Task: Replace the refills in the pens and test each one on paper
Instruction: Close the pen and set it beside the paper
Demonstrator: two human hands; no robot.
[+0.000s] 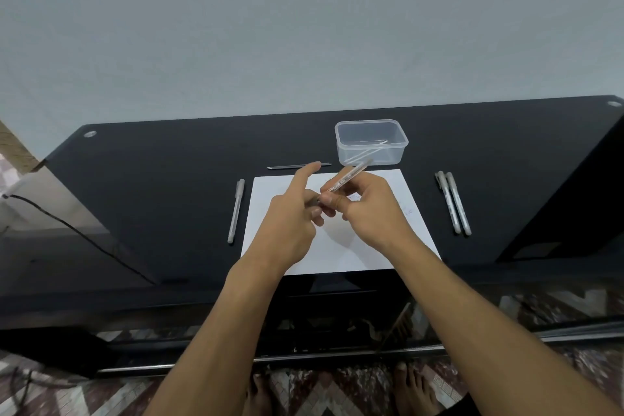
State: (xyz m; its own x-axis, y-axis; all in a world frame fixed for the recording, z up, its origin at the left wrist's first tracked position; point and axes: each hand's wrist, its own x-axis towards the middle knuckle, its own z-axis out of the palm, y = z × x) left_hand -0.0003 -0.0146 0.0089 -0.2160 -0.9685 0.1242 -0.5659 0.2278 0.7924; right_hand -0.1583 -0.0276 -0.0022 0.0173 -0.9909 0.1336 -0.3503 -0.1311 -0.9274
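Clear plastic pen [347, 176] held above white paper [337, 246] on black glossy desk [169, 179], grey wall behind; right hand [368, 209] grips its barrel, left hand [290, 223] pinches its tip, forefinger extended.

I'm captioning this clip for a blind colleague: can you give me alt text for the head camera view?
Over a white sheet of paper on a black table, the right hand holds a clear pen while the left hand works at its lower end. One pen lies left, two pens right, a clear plastic box behind.
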